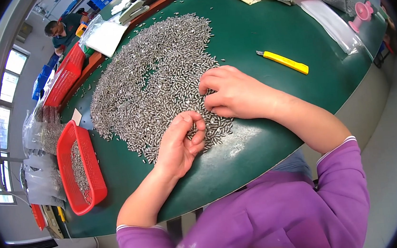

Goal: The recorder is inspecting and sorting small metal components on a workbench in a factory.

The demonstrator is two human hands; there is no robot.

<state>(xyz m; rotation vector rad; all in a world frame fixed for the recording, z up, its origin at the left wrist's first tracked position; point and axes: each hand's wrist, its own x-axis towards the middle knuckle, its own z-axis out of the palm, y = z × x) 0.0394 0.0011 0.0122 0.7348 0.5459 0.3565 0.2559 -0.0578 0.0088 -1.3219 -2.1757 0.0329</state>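
Observation:
A wide heap of small, shiny metal pins [155,75] is spread over the green table. At its near edge, my left hand [181,142] rests palm turned inward, fingers curled toward the thumb. Silvery pins show through the hollow of that hand; whether they lie in it or behind it I cannot tell. Just to the right, my right hand [234,94] reaches down onto the heap, its fingers bent and drawn in among the pins. What its fingertips grip, if anything, is hidden. The two hands are close together but apart.
A red plastic basket [100,181] with more pins stands at the left. A yellow utility knife [285,62] lies to the right. Clear plastic bags [330,23] and a pink stand [362,12] are at the far right. Beyond the red crate [66,75] is another person [67,31].

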